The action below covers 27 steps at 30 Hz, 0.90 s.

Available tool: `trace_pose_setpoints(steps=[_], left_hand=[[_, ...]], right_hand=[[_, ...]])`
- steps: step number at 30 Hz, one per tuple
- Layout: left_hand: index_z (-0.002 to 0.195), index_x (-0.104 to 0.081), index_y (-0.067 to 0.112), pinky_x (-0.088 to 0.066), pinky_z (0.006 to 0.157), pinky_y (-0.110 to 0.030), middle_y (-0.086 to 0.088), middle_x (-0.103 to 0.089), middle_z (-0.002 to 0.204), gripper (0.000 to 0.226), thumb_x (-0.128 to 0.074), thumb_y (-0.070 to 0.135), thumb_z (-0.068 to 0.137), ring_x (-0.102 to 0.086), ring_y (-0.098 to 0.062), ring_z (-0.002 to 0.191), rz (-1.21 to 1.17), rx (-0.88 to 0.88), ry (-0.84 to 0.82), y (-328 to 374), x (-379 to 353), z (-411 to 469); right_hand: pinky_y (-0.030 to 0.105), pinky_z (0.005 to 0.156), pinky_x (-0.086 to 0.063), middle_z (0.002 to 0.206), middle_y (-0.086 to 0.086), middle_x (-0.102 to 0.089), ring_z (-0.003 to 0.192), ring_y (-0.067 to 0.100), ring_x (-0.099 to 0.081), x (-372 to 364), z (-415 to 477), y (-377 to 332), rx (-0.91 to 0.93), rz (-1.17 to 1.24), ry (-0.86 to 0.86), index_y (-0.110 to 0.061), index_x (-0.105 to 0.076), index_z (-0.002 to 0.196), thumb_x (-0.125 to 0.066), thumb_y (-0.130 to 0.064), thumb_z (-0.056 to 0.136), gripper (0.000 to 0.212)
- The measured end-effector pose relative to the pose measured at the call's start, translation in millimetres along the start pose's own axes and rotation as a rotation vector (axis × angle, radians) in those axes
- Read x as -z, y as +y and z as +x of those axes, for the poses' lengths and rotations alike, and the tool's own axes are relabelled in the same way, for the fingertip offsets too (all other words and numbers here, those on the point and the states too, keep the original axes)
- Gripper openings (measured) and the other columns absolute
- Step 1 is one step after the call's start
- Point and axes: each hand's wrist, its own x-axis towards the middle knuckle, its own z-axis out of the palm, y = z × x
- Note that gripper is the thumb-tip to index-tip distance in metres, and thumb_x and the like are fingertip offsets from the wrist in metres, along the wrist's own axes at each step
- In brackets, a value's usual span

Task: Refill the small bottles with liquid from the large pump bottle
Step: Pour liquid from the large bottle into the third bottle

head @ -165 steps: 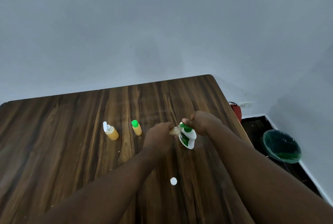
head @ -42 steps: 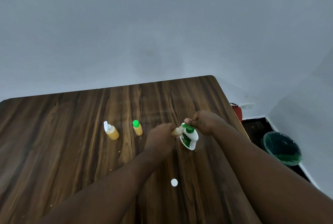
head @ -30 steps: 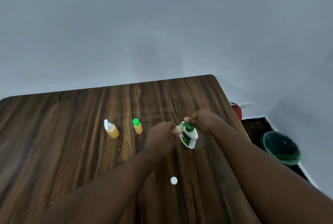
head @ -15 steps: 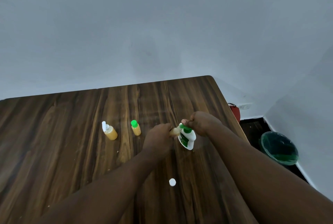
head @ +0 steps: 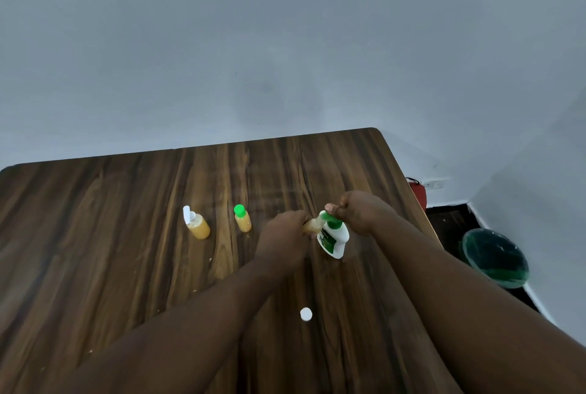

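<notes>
A white pump bottle (head: pixel 335 238) with a green pump head and green label stands on the wooden table (head: pixel 95 235). My right hand (head: pixel 361 211) is curled over the pump head, thumb on top. My left hand (head: pixel 283 236) grips a small bottle (head: pixel 310 226) of yellowish liquid, held against the pump's spout; most of that bottle is hidden by my fingers. To the left stand two small bottles of orange liquid: one with a white flip cap standing open (head: pixel 196 224), one with a green cap (head: pixel 242 218). A loose white cap (head: pixel 306 314) lies on the table nearer to me.
The table's right edge runs close beside my right forearm. Beyond it, on the dark floor, stand a green bin (head: pixel 494 257) and a red object (head: pixel 419 193) under a wall socket. A grey wall rises behind the table's far edge.
Both hands stay on the pump bottle and the small bottle. The pump head bobs slightly between frames under my right hand. The other bottles and the cap have not moved.
</notes>
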Motion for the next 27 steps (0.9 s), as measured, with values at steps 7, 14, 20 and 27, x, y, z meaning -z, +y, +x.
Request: trace_pose_setpoints(steps=[7,14,20,27], left_hand=[[0.094,-0.065,0.022,-0.049,0.069,-0.031,0.009,-0.062,0.087,0.008,-0.069,0.029,0.094,-0.059,-0.011,0.079,-0.009,-0.004,0.006,1.8,2.4,-0.6],[0.091,-0.065,0.024,-0.050,0.069,-0.032,0.010,-0.063,0.087,0.008,-0.069,0.030,0.094,-0.059,-0.010,0.079,-0.009,0.015,-0.004,2.0,0.2,0.2],[0.092,-0.066,0.023,-0.051,0.069,-0.031,0.009,-0.065,0.087,0.006,-0.068,0.028,0.095,-0.060,-0.010,0.079,-0.016,0.005,-0.011,2.2,1.0,-0.4],[0.093,-0.066,0.022,-0.053,0.069,-0.035,0.007,-0.066,0.087,0.006,-0.068,0.027,0.095,-0.061,-0.012,0.079,-0.007,-0.004,-0.003,-1.8,0.0,-0.9]], right_hand=[[0.034,0.072,-0.046,0.082,0.004,-0.063,0.079,0.018,-0.059,3.1,-0.5,0.5,0.015,0.017,0.004,-0.017,-0.061,0.085,-0.050,-0.059,0.095,0.045],[0.038,0.078,-0.049,0.083,0.005,-0.064,0.082,0.021,-0.062,-1.6,3.1,4.0,-0.005,0.010,0.008,-0.019,-0.061,0.083,-0.049,-0.063,0.094,0.047],[0.036,0.075,-0.047,0.086,0.006,-0.065,0.084,0.021,-0.062,-3.2,1.9,0.8,-0.017,-0.033,0.005,-0.017,-0.062,0.087,-0.048,-0.062,0.094,0.048],[0.038,0.077,-0.048,0.082,0.006,-0.062,0.081,0.021,-0.060,-1.0,2.3,-0.2,0.002,-0.008,-0.008,-0.016,-0.061,0.087,-0.047,-0.060,0.096,0.047]])
